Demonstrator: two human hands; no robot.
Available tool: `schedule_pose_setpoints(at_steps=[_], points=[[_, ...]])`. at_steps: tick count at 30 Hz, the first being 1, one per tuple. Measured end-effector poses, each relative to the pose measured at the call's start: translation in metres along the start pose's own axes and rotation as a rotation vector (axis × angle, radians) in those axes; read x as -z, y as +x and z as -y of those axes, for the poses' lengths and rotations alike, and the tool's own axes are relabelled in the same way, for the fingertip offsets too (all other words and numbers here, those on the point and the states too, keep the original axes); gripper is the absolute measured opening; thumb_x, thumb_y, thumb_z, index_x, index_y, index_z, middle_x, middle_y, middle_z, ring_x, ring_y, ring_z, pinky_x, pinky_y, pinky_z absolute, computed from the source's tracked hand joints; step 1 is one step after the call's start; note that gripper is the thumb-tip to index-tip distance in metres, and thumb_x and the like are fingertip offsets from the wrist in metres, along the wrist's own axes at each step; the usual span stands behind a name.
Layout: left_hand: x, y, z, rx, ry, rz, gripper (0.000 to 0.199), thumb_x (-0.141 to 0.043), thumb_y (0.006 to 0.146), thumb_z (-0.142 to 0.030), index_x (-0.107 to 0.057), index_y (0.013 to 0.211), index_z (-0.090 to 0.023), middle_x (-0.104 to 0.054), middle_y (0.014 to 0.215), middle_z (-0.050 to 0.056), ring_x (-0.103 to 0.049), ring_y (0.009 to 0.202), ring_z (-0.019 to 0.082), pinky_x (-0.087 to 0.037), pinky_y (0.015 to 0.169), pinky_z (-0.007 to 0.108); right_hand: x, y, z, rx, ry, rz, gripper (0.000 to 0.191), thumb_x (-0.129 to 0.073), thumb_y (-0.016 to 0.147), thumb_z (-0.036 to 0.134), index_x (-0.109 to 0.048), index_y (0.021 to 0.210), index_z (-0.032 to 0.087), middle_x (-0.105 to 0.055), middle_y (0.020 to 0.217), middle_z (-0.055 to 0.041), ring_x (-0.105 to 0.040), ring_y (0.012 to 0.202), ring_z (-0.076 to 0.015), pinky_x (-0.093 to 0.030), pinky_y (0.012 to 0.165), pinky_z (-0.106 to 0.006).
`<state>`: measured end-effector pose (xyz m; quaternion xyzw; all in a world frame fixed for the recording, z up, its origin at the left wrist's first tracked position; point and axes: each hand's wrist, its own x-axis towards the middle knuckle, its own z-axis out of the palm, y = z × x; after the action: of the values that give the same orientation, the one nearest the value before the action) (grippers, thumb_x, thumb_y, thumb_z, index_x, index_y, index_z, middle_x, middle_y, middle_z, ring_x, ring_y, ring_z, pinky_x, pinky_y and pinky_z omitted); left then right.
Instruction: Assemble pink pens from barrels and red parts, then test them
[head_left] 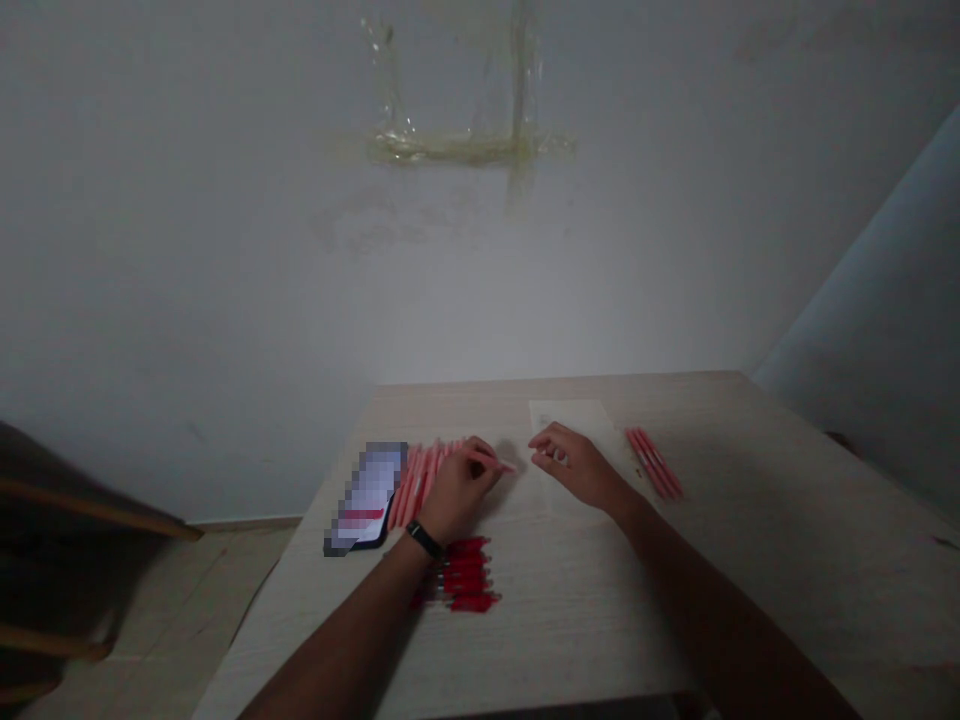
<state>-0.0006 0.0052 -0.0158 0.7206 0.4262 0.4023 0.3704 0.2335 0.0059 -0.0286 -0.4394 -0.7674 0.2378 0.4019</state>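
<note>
My left hand, with a black band at its wrist, pinches a slim pink pen whose tip points right. Under and left of that hand lies a row of pink pens. Red pens are stacked side by side below the left wrist. My right hand hovers over a pale sheet of paper, its fingers apart from the thumb and nothing between them. To its right, a few pink pens lie together at a slant.
A phone with a lit, pixelated screen lies on the left of the light wooden table. The wall rises behind the table's far edge. Dark furniture with wooden bars stands at the left.
</note>
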Motion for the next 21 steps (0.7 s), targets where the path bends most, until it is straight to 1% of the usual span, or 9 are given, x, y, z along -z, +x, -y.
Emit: schedule_pose_setpoints(at_steps=[2, 4, 7, 10, 16, 21], points=[[-0.001, 0.001, -0.001, 0.065, -0.187, 0.003, 0.022, -0.067, 0.082, -0.036, -0.059, 0.077, -0.016, -0.061, 0.068, 0.0, -0.056, 0.061, 0.013, -0.041, 0.057, 0.024, 0.001, 0.0, 0.002, 0.045, 0.011, 0.057, 0.017, -0.062, 0.094, 0.033, -0.069, 0.103, 0.021, -0.065, 0.096, -0.0042, -0.061, 0.085, -0.0155, -0.048, 0.075, -0.028], [-0.002, 0.002, -0.001, 0.144, -0.322, -0.011, 0.02, -0.069, 0.079, -0.034, -0.059, 0.076, -0.016, -0.06, 0.063, -0.001, -0.053, 0.054, 0.011, -0.039, 0.051, 0.022, 0.003, 0.0, 0.005, 0.08, 0.039, 0.108, 0.017, -0.061, 0.095, 0.034, -0.07, 0.103, 0.021, -0.065, 0.096, -0.0047, -0.061, 0.086, -0.0157, -0.048, 0.078, -0.028], [-0.004, 0.001, -0.002, 0.219, -0.454, -0.024, 0.018, -0.071, 0.075, -0.03, -0.059, 0.077, -0.016, -0.063, 0.066, 0.0, -0.054, 0.054, 0.011, -0.039, 0.048, 0.02, 0.005, 0.001, 0.007, 0.104, 0.074, 0.133, 0.019, -0.06, 0.096, 0.034, -0.071, 0.103, 0.021, -0.065, 0.096, -0.0057, -0.061, 0.089, -0.0167, -0.049, 0.081, -0.03], [-0.005, 0.0, -0.001, 0.269, -0.564, -0.01, 0.017, -0.072, 0.073, -0.026, -0.059, 0.079, -0.016, -0.066, 0.073, 0.001, -0.055, 0.055, 0.01, -0.038, 0.045, 0.019, 0.006, 0.002, 0.005, 0.11, 0.092, 0.129, 0.021, -0.06, 0.096, 0.037, -0.073, 0.102, 0.021, -0.066, 0.097, -0.0065, -0.061, 0.09, -0.0178, -0.049, 0.082, -0.031], [-0.009, -0.003, 0.004, 0.33, -0.695, 0.03, 0.018, -0.073, 0.074, -0.023, -0.059, 0.08, -0.015, -0.067, 0.075, 0.002, -0.055, 0.056, 0.008, -0.037, 0.045, 0.017, 0.006, 0.002, 0.005, 0.103, 0.128, 0.103, 0.021, -0.065, 0.092, 0.04, -0.072, 0.093, 0.02, -0.065, 0.089, -0.005, -0.061, 0.083, -0.0171, -0.047, 0.077, -0.029], [-0.012, -0.004, 0.011, 0.341, -0.71, 0.055, 0.018, -0.074, 0.076, -0.024, -0.06, 0.081, -0.014, -0.067, 0.077, 0.002, -0.057, 0.059, 0.009, -0.039, 0.048, 0.018, 0.007, 0.002, 0.008, 0.096, 0.15, 0.108, 0.024, -0.066, 0.091, 0.042, -0.071, 0.088, 0.019, -0.064, 0.088, -0.0047, -0.06, 0.08, -0.0162, -0.047, 0.074, -0.028]])
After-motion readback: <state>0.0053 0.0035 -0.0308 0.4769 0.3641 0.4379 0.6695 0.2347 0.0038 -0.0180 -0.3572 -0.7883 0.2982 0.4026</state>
